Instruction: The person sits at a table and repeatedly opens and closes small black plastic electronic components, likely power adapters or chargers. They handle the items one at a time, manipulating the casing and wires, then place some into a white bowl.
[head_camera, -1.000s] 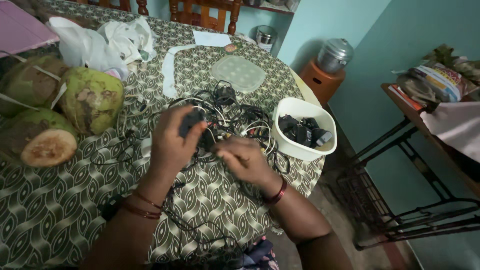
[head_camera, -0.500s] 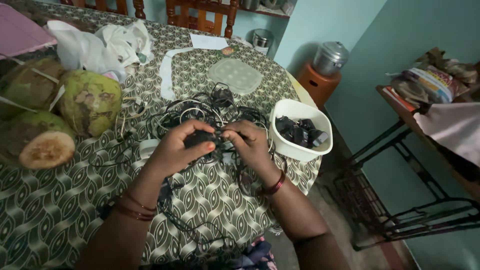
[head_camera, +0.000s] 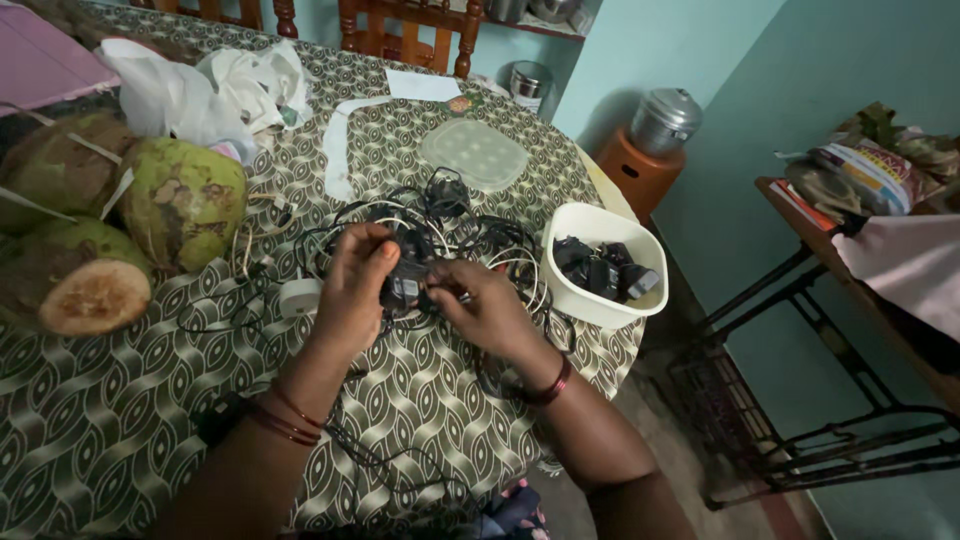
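My left hand (head_camera: 352, 290) grips a black charger adapter (head_camera: 405, 278) just above the table, fingers curled round its left side. My right hand (head_camera: 478, 310) pinches the cord coming out of that adapter. Behind both hands lies a tangled pile of black and white cables (head_camera: 440, 225) with another black adapter (head_camera: 447, 192) on top. A small white charger (head_camera: 297, 297) rests on the patterned tablecloth (head_camera: 120, 420) just left of my left hand.
A white tub (head_camera: 600, 300) holding several black adapters stands to the right of the hands. Green coconuts (head_camera: 185, 200) and white plastic bags (head_camera: 215, 90) fill the left side. A clear lid (head_camera: 474, 154) lies further back. A black metal stand (head_camera: 800, 400) is beyond the table's edge.
My left hand brought the black adapter down from the cable pile towards me, and my right hand came in from the right and took hold of its cord.
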